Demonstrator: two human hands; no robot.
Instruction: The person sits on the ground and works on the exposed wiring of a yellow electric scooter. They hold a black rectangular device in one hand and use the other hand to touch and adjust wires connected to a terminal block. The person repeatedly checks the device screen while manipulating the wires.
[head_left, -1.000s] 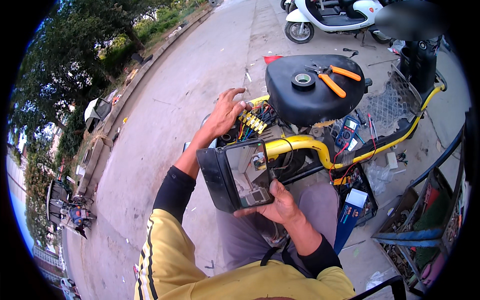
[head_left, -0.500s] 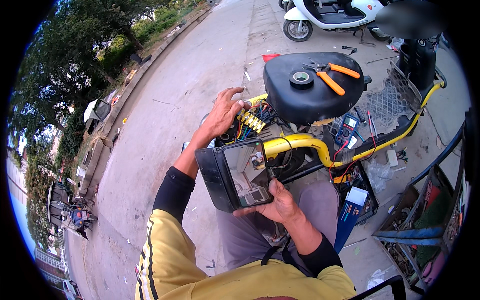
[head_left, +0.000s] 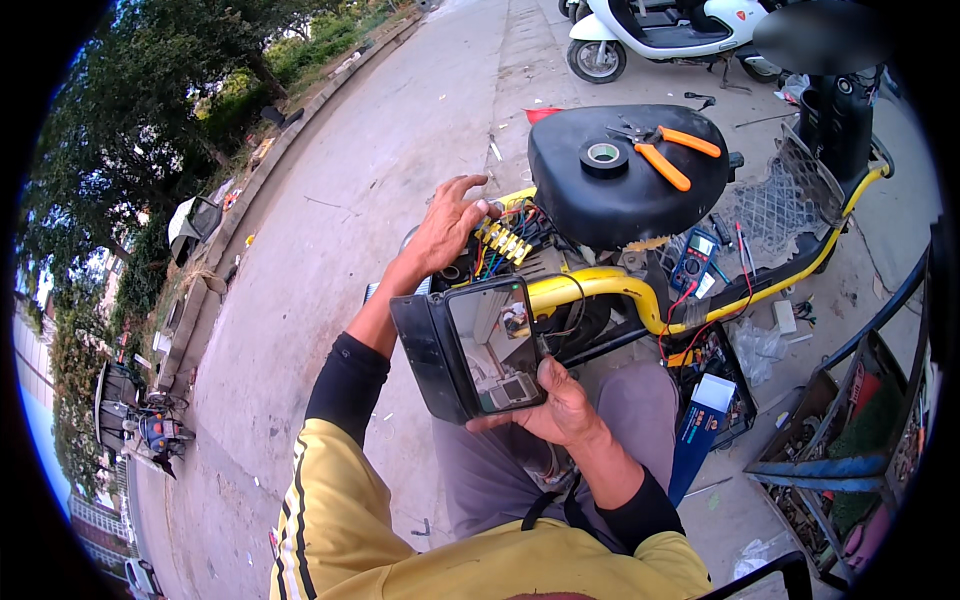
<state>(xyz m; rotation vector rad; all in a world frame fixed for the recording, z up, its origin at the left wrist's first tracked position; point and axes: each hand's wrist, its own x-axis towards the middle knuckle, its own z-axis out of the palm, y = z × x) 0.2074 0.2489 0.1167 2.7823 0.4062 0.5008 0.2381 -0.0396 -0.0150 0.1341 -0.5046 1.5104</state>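
Far to the left of both hands: a kerb (head_left: 262,175) along the road, trees behind it, a small parked vehicle (head_left: 150,432) low at the edge.

Left hand (head_left: 450,222) stretched forward and up, palm down, fingers spread and slightly curled, resting on the bundle of coloured wires (head_left: 500,240) and yellow connector blocks (head_left: 508,243) under the seat. Nothing seen clamped in it; fingertips touching or just above the wiring, cannot tell which.

Just below that hand, between the two: a black open-topped box (head_left: 470,345), tilted, its hollow turned up toward the camera, small parts inside at the bottom. Right hand (head_left: 555,405) gripping the box from beneath at its lower right corner, thumb laid on the rim, fingers wrapped under and mostly hidden. Box held above the lap, just beside the yellow frame tube (head_left: 600,290).

Beyond the left hand, up and to the right: a black scooter seat (head_left: 620,185) carrying a roll of black tape (head_left: 604,156) and orange-handled pliers (head_left: 665,152), side by side, apart.

Right of the right hand: a multimeter (head_left: 694,260) with red leads near the frame, a blue and white carton (head_left: 700,425) leaning by the knee, a blue metal rack (head_left: 850,440) further right.

Far above: a white scooter (head_left: 665,30).
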